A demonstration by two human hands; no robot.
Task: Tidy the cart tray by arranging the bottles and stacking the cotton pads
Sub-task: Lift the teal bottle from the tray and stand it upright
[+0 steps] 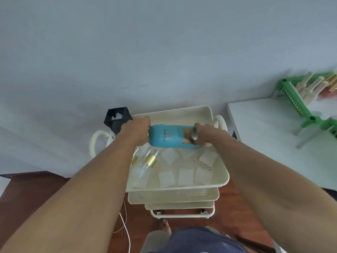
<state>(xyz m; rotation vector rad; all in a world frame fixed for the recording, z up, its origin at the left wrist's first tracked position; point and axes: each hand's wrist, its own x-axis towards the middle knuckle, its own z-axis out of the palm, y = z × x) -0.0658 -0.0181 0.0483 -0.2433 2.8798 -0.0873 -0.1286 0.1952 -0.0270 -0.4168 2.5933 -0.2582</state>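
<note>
Two hands on one blue bottle [171, 136], held sideways over the far half of the cart's top tray [221, 165]: left hand [139, 131] clamped around one end, right hand [201, 135] clamped around the other, over the gold label. Can't tell if it's lifted clear or resting on the tray floor. Clear bottle [145, 165] with a gold collar lies on its side at the near left, just below the left wrist. Cotton pads [185, 177] are scattered flat and mostly single across the perforated floor, some under the blue bottle. Handling guess: blue bottle looks rigid, smooth and fairly bulky, so probably slippery; gripping the body at both ends is sound, then stand it upright in a corner. Clear bottle looks like glass or hard plastic, so grip the body, not the cap. Pads are light and floppy; pinch an edge, stack by hand.
</note>
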